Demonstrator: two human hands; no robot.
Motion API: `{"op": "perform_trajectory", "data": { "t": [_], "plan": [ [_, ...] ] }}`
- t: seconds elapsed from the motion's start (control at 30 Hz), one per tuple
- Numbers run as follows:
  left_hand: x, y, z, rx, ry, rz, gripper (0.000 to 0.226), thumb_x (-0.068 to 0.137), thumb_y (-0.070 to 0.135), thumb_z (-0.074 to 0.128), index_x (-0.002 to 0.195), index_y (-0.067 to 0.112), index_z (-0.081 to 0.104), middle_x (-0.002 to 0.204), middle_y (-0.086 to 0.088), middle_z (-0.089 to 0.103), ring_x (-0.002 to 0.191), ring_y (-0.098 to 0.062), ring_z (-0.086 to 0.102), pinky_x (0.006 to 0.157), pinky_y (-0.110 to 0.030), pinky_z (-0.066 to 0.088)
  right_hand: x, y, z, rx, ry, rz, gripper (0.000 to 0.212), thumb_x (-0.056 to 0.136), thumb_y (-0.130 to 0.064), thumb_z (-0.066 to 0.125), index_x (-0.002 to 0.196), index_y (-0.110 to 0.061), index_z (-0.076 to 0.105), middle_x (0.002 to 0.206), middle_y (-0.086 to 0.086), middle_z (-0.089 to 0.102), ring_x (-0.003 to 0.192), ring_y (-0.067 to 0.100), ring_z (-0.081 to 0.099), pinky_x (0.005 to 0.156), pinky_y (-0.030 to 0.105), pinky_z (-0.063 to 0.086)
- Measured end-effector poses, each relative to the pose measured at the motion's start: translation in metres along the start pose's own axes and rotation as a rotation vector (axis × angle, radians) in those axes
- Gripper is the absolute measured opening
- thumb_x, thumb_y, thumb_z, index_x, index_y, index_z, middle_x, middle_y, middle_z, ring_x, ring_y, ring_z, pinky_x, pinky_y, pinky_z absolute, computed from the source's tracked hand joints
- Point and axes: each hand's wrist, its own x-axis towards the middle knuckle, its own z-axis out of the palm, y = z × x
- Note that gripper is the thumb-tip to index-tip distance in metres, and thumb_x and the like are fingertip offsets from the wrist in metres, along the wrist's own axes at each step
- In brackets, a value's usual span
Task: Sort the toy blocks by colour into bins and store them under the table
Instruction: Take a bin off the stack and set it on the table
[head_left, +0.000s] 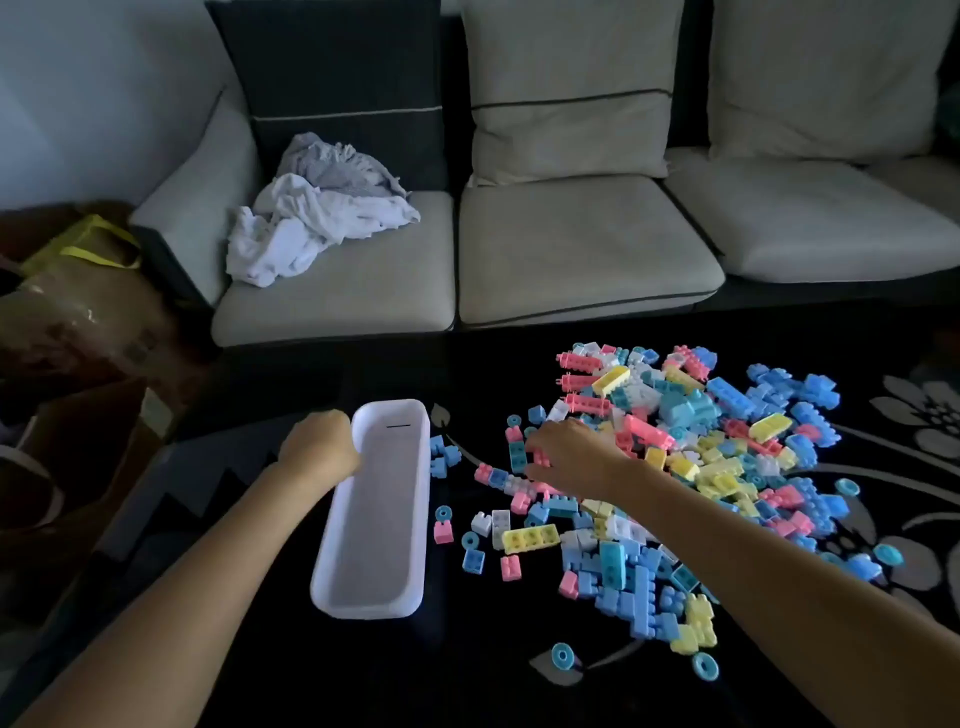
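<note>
Edges: we find the bin (422, 519) near the left edge of the surface (363, 675); sofa (571, 260) beyond the far edge
Room: bare strip between bin and blocks (701, 457), a few strays in it
Left hand (319, 441): curled over the bin's left rim, gripping it
Right hand (571, 452): fingers bent onto blocks at their left edge; we cannot tell whether it grips

My left hand (319, 441) hides its own fingers at the bin (379, 519) rim — grip unclear. On my right hand (571, 452) the fingers sink among the blocks (701, 441); whether they pinch one, I can't tell. Both forearms run off the bottom edge — the sofa (571, 249) off the top.
</note>
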Motion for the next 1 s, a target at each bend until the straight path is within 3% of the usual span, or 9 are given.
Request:
{"op": "perform_trajectory", "data": {
  "t": [0.2, 0.43, 0.57, 0.7, 0.77, 0.9, 1.0],
  "plan": [
    [0.014, -0.003, 0.01, -0.035, -0.037, -0.028, 0.018, 0.076, 0.017, 0.07, 0.071, 0.007, 0.056, 0.064, -0.006, 0.064, 0.049, -0.015, 0.059, 0.048, -0.022, 0.042, 0.004, 0.012, 0.02, -0.053, 0.078, -0.047, 0.035, 0.096, -0.04, 0.041, 0.114, -0.014, 0.057, 0.109, 0.003, 0.057, 0.099, 0.018, 0.053, 0.073, 0.025, 0.031],
    [0.017, -0.004, 0.014, -0.035, 0.04, -0.019, 0.028, 0.075, 0.021, 0.073, 0.063, 0.007, 0.052, 0.054, -0.004, 0.057, 0.049, -0.018, 0.053, 0.049, -0.023, 0.038, 0.001, 0.01, 0.024, -0.065, 0.068, -0.084, 0.033, 0.097, -0.039, 0.041, 0.105, -0.011, 0.058, 0.1, 0.004, 0.059, 0.089, 0.019, 0.057, 0.077, 0.028, 0.043],
    [0.011, -0.003, 0.013, -0.03, 0.065, -0.032, 0.029, 0.078, 0.021, 0.072, 0.067, 0.007, 0.05, 0.064, -0.005, 0.056, 0.057, -0.019, 0.053, 0.051, -0.025, 0.038, -0.006, 0.007, 0.025, -0.101, 0.057, -0.084, 0.028, 0.097, -0.041, 0.041, 0.093, -0.016, 0.052, 0.09, 0.004, 0.061, 0.078, 0.016, 0.059, 0.07, 0.023, 0.036],
    [0.001, -0.011, 0.012, -0.049, 0.116, -0.039, 0.025, 0.08, 0.014, 0.067, 0.066, 0.008, 0.048, 0.066, -0.004, 0.055, 0.057, -0.018, 0.052, 0.052, -0.025, 0.038, -0.02, -0.001, 0.033, -0.07, 0.036, -0.058, 0.036, 0.095, -0.046, 0.044, 0.104, -0.014, 0.056, 0.095, 0.003, 0.062, 0.086, 0.017, 0.061, 0.088, 0.029, 0.043],
    [-0.005, -0.015, 0.01, -0.062, 0.155, -0.025, 0.024, 0.081, 0.01, 0.063, 0.065, 0.007, 0.045, 0.065, -0.004, 0.052, 0.058, -0.019, 0.05, 0.051, -0.024, 0.037, -0.026, -0.006, 0.037, -0.076, 0.024, -0.034, 0.037, 0.094, -0.048, 0.045, 0.104, -0.014, 0.056, 0.095, 0.003, 0.06, 0.086, 0.017, 0.059, 0.089, 0.035, 0.047],
    [-0.013, -0.021, 0.003, -0.136, 0.182, -0.005, 0.024, 0.082, 0.002, 0.051, 0.064, 0.009, 0.037, 0.059, -0.003, 0.041, 0.05, -0.017, 0.035, 0.046, -0.024, 0.025, -0.033, -0.017, 0.037, -0.057, -0.004, 0.021, 0.038, 0.094, -0.048, 0.044, 0.107, -0.014, 0.056, 0.098, 0.005, 0.061, 0.092, 0.02, 0.058, 0.098, 0.042, 0.039],
    [-0.021, -0.031, -0.008, -0.218, 0.228, 0.005, 0.027, 0.087, 0.006, 0.049, 0.063, 0.009, 0.037, 0.061, -0.004, 0.042, 0.051, -0.017, 0.036, 0.046, -0.026, 0.026, -0.042, -0.027, 0.035, -0.017, -0.016, 0.051, 0.04, 0.096, -0.046, 0.043, 0.111, -0.011, 0.055, 0.101, 0.006, 0.062, 0.096, 0.021, 0.059, 0.101, 0.045, 0.038]
  ]
}}
